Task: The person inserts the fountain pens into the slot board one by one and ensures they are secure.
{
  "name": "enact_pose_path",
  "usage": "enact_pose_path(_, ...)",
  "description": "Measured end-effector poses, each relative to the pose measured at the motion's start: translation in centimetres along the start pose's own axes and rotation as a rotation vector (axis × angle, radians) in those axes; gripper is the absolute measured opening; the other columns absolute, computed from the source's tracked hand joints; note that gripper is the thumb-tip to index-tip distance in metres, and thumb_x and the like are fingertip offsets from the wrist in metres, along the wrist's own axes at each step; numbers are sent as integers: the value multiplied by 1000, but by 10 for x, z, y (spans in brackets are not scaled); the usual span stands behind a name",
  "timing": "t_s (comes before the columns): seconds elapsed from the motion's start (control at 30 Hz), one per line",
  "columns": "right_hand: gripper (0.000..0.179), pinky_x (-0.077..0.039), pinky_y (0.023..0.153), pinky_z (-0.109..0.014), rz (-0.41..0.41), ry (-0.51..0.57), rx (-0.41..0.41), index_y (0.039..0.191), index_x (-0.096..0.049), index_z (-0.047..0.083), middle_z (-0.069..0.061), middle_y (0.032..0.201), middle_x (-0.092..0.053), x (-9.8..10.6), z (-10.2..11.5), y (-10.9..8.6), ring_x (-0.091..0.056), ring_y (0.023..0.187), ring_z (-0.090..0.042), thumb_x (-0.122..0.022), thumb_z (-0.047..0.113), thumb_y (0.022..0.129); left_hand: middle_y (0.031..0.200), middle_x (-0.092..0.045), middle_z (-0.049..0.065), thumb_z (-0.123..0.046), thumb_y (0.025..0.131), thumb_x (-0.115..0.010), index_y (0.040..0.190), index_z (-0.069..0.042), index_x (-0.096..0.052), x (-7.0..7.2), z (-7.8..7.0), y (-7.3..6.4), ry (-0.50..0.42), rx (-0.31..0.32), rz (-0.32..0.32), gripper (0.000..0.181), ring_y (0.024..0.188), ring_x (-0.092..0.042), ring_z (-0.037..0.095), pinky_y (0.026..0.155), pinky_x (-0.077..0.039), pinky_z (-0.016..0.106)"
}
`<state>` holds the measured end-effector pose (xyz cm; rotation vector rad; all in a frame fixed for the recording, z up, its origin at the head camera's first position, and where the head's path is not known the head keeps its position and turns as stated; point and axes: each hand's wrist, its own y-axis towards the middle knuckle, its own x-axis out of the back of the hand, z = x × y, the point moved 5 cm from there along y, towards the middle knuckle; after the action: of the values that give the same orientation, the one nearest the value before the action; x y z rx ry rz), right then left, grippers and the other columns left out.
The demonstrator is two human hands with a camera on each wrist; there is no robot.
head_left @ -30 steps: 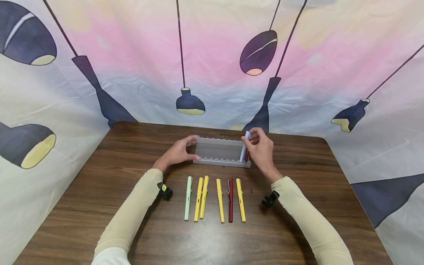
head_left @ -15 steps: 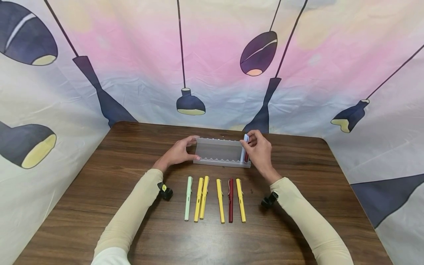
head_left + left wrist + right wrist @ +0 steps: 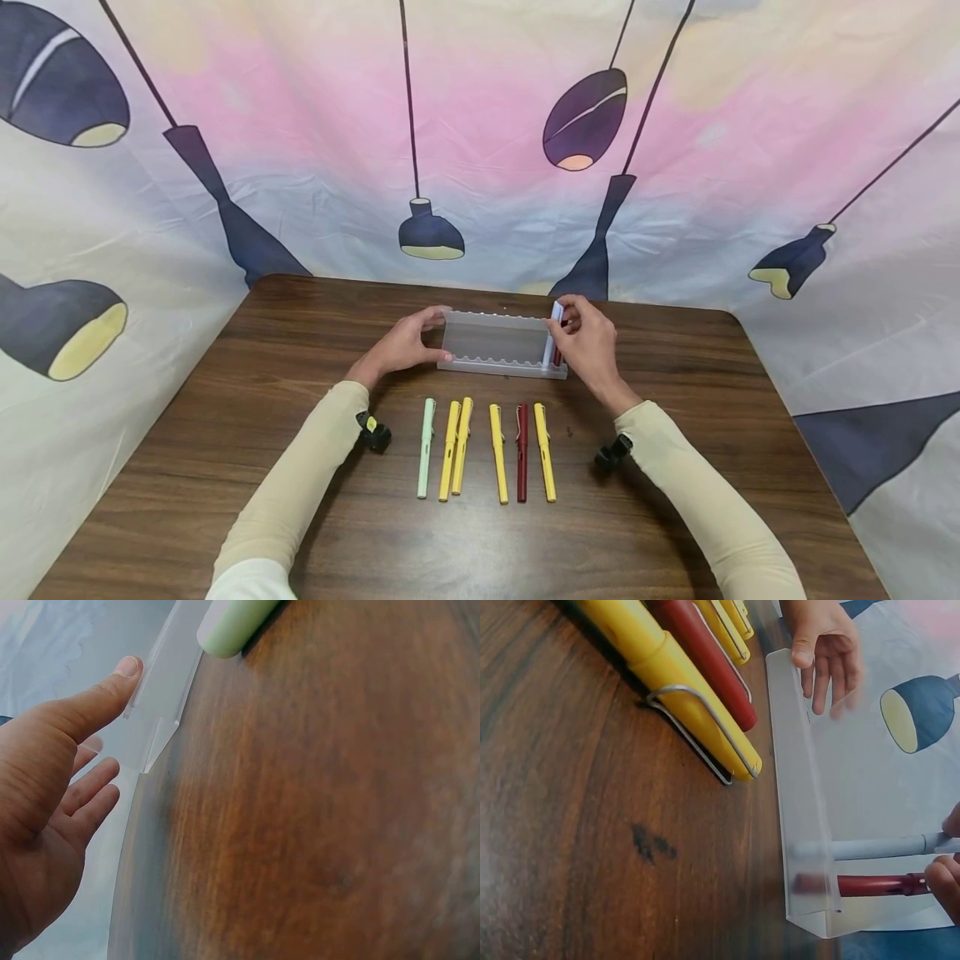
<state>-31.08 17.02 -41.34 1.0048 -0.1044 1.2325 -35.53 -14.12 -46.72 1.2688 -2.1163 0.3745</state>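
A clear plastic pen tray with notched edges stands near the table's far side. My left hand holds its left end, thumb on the front wall and fingers at the back edge. With thumb and fingertips, my right hand pinches the upper end of a light blue pen at the tray's right end. In the right wrist view, the light blue pen's lower end lies behind the tray's front wall. Beside it, a dark red pen lies in the tray, partly hidden by my right hand in the head view.
On the wooden table, in front of the tray, lie a light green pen, several yellow pens and another dark red pen, roughly side by side. A cloth printed with lamps hangs behind the table.
My right hand has come slightly down and left, bringing the light blue pen lower into the tray beside the dark red one. The left hand and the pens on the table stay put.
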Motion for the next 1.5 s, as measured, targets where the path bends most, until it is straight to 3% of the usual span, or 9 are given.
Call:
enact_pose_path(0.13,29,-61,71,-45,12,-12,-8,119,-72,4,-11,91,-73,0,-1,0,-72,75,-23,-74,8,90,153,-48,20,-25,81,-90,156,-6,-40,0,-1,0,-4,0,-1,92,140,-48,38,116,-41,53)
enact_pose_path(0.4,29,-59,71,-46,-53,8,-22,117,-72,4,-10,89,-72,10,0,8,-71,75,-24,-75,7,88,153,-48,19,-27,82,-89,156,-6,-39,0,-2,2,0,6,8,92,141,-47,38,116,-40,54)
enact_pose_path(0.8,30,-60,68,-41,13,34,-8,115,-73,1,-11,89,-73,17,11,-6,-71,72,-21,-79,13,88,153,-48,19,-27,82,-90,156,-6,-40,-1,1,2,-10,-1,7,92,141,-47,37,116,-41,53)
enact_pose_path(1.3,39,-59,66,-27,222,55,-83,121,-75,8,-4,91,-77,22,6,-47,-71,73,-13,-82,27,89,154,-47,19,-26,82,-89,156,-6,-40,1,0,-1,-17,-9,7,91,142,-47,37,116,-40,54)
enact_pose_path(1.5,40,-59,66,-28,314,64,-102,121,-75,6,-3,91,-77,19,6,-61,-70,74,-11,-83,27,88,153,-48,18,-27,82,-89,156,-6,-40,0,2,0,-17,-8,5,92,142,-47,36,117,-40,53)
